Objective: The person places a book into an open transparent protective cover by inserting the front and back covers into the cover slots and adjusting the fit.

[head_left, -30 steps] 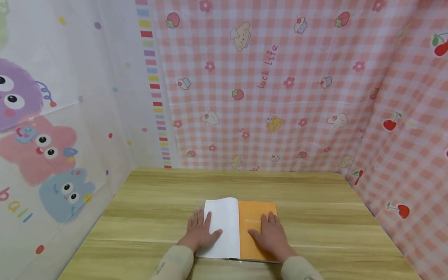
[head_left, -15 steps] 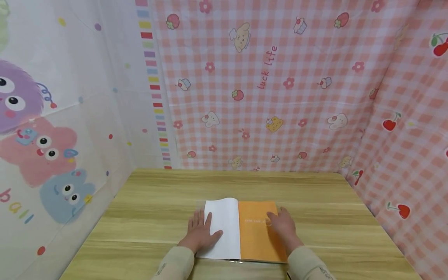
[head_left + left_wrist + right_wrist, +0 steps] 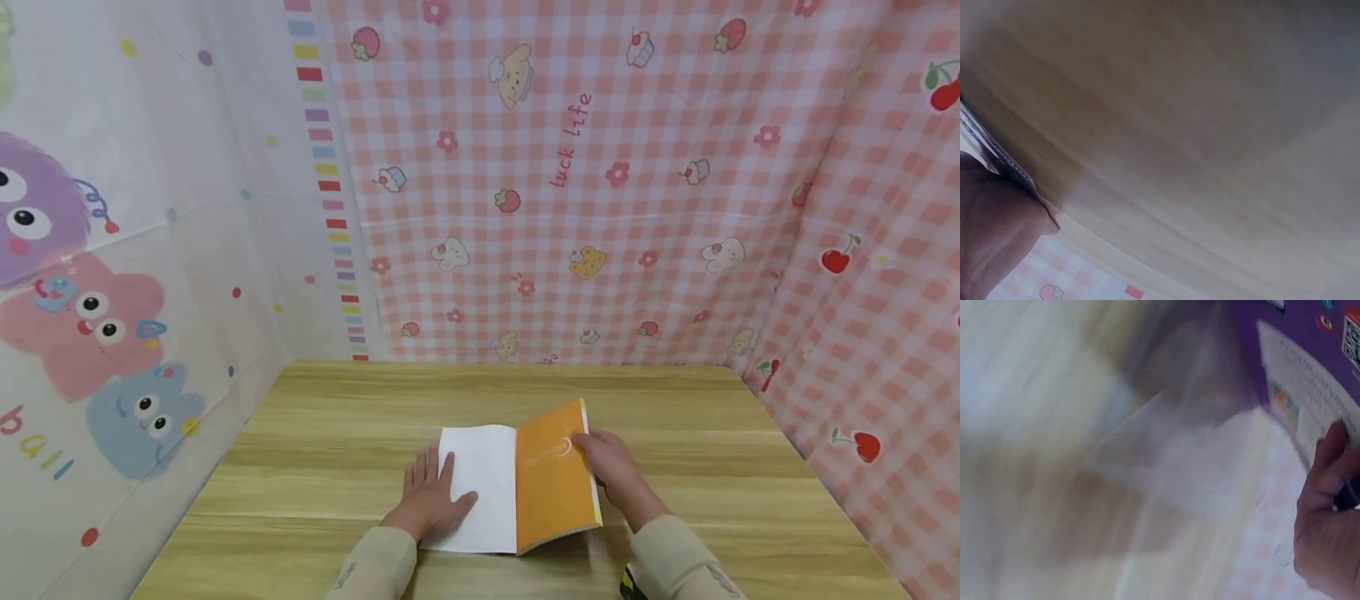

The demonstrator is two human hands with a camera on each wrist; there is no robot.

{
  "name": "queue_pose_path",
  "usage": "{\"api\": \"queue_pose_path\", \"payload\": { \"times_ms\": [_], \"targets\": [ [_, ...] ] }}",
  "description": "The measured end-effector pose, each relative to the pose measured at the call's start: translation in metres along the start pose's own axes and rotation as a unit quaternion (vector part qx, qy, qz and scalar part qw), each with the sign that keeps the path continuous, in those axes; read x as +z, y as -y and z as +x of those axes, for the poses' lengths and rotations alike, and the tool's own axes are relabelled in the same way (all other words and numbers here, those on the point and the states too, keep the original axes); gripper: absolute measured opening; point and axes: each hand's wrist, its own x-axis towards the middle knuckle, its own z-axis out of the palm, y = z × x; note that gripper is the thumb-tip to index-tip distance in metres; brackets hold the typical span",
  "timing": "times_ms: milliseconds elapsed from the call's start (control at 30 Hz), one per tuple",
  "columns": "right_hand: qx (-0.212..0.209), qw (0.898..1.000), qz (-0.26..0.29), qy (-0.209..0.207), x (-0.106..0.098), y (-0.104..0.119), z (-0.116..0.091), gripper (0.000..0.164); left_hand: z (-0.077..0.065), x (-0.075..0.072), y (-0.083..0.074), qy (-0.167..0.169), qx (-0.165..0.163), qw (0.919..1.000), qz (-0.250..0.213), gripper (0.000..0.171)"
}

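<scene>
A book [image 3: 517, 533] lay spread apart on a wood-grain table [image 3: 337, 417] at the lower centre of the frame. Its left half, a blank white page [image 3: 483, 467], was kept low to the tabletop, while its right half, faced by an orange page [image 3: 551, 496], was held up at a slant, the outer edge clear of the table.

The left hand [image 3: 429, 500] was laid over the left margin of the white page, fingers straight and spread, nothing grasped. The outer edge of the raised half was pinched by the right hand [image 3: 611, 471] – thumb on the orange side, fingers behind. In the right wrist view, a purple cover [image 3: 1310, 344] with a pale printed panel was seen beside those fingers (the lower part of that view was too blurred to be read). A pink checked cloth [image 3: 480, 167] was hung across the upper centre of the frame.

As a judgement, the raised half could be dropped flat if the pinch were loosened, since it was gripped at one edge only. The book could also be dragged sideways if the left hand were lifted – or the orange page creased if it were squeezed hard by the thumb.
</scene>
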Motion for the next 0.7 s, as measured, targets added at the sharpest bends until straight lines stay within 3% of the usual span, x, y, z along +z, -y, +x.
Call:
{"api": "queue_pose_path", "payload": {
  "times_ms": [100, 200, 333, 500, 700],
  "targets": [
    [-0.017, 1.000, -0.003, -0.021, 0.011, 0.013, -0.003, 0.027, 0.010, 0.009, 0.010, -0.005, -0.001, 1.0000, -0.006, 0.083],
    [-0.030, 0.999, -0.005, -0.038, 0.021, 0.022, -0.005, 0.027, 0.013, 0.008, 0.010, -0.004, -0.005, 0.9998, -0.018, 0.084],
    [-0.037, 0.998, -0.023, -0.053, 0.031, 0.030, -0.004, 0.028, 0.007, -0.005, 0.000, -0.002, -0.010, 0.9993, -0.036, 0.082],
    [-0.032, 0.997, -0.038, -0.059, 0.041, 0.032, -0.003, 0.028, 0.007, -0.006, 0.002, -0.016, 0.000, 0.9985, -0.053, 0.077],
    [-0.042, 0.996, -0.050, -0.056, 0.045, 0.035, -0.005, 0.028, 0.003, -0.010, 0.000, 0.000, 0.001, 0.9982, -0.061, 0.075]
  ]
}}
